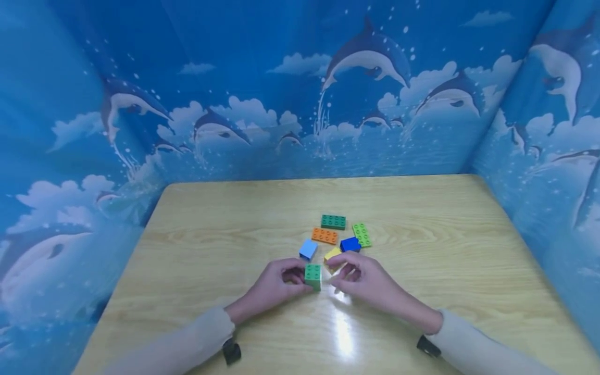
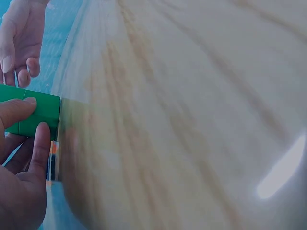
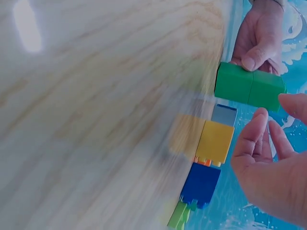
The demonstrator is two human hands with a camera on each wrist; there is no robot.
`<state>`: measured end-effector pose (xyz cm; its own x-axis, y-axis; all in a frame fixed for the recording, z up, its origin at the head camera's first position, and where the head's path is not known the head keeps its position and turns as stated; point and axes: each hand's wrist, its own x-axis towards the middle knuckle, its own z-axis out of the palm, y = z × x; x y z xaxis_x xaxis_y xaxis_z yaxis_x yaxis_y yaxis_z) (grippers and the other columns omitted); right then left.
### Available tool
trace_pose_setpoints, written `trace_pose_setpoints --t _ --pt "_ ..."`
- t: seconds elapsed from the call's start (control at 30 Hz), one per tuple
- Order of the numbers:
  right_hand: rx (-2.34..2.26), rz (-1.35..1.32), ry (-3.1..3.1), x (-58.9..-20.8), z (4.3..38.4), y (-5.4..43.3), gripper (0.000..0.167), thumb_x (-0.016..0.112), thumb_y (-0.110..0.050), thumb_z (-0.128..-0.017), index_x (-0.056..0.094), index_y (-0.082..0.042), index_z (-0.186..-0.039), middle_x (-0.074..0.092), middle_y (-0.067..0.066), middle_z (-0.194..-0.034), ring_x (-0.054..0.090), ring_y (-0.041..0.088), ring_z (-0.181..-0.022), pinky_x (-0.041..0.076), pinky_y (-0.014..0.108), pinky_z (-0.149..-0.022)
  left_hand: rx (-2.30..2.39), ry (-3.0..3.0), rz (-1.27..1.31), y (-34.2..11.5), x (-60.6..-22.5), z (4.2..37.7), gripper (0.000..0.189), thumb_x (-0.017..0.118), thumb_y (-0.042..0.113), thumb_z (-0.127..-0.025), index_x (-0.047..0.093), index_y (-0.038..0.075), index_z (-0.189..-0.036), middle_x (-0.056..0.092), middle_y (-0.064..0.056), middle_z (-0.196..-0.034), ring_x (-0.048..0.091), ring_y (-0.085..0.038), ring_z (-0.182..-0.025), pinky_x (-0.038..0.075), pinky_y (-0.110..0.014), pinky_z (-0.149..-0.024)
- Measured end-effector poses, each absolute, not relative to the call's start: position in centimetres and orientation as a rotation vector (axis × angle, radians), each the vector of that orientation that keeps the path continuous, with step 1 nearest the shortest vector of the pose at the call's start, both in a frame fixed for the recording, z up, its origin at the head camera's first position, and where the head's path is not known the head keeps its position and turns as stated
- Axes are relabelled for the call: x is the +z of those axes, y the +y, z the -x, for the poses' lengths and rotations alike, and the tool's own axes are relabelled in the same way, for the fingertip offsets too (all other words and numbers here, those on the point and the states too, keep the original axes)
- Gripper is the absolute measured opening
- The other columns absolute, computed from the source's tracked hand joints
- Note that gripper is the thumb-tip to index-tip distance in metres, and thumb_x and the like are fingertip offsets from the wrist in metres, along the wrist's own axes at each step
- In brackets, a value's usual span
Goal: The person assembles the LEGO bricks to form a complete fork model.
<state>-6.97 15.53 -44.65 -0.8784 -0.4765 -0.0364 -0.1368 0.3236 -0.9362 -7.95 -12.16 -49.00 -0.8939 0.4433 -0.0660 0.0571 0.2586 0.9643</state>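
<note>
Two green toy bricks [image 1: 312,276], one stacked on the other, stand upright on the table with their studs on top. My left hand [image 1: 277,281] grips them from the left side between thumb and fingers. Just to their right is my right hand [image 1: 365,276], its fingers loosely bent with nothing held. In the right wrist view, a small gap separates its fingertips from the green stack [image 3: 249,86]. A yellow brick [image 3: 214,141] lies beyond the right hand, which partly covers it in the head view.
Behind the hands lie a light blue brick [image 1: 308,249], a dark blue brick [image 1: 350,244], an orange brick [image 1: 324,236], a dark green brick [image 1: 333,222] and a lime brick [image 1: 362,235]. Dolphin-print curtains [image 1: 262,94] border the wooden table [image 1: 211,219].
</note>
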Motion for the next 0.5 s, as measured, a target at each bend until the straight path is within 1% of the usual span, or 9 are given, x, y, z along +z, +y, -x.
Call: trace_pose_setpoints --t 0.1,0.3,0.5 --pt "-1.554 0.560 2.309 -44.5 6.7 16.1 0.035 0.082 -0.014 -0.098 0.073 -0.003 -0.129 0.071 0.015 -0.123 0.071 0.022 -0.100 0.062 0.033 -0.084 1.693 2.228 -0.435 -12.7 -49.2 7.7 0.043 0.092 0.002 -0.084 0.076 0.006 -0.124 0.076 -0.005 -0.113 0.074 -0.021 -0.096 0.063 -0.031 -0.088" --pt "-1.557 0.584 2.305 -44.5 6.0 17.0 0.031 0.081 -0.013 -0.098 0.074 -0.004 -0.127 0.072 0.015 -0.122 0.071 0.020 -0.098 0.062 0.031 -0.082 1.696 2.278 -0.364 -13.9 -48.4 7.6 0.043 0.091 0.003 -0.085 0.075 0.006 -0.124 0.075 -0.006 -0.114 0.074 -0.022 -0.096 0.063 -0.031 -0.088" --pt "-1.547 0.544 2.320 -44.9 5.3 17.4 0.030 0.080 -0.015 -0.099 0.073 -0.005 -0.127 0.073 0.011 -0.120 0.070 0.018 -0.097 0.061 0.030 -0.084 1.705 2.297 -0.232 -15.3 -48.0 7.7 0.043 0.090 0.001 -0.085 0.074 0.003 -0.124 0.074 -0.008 -0.114 0.074 -0.023 -0.097 0.063 -0.030 -0.087"
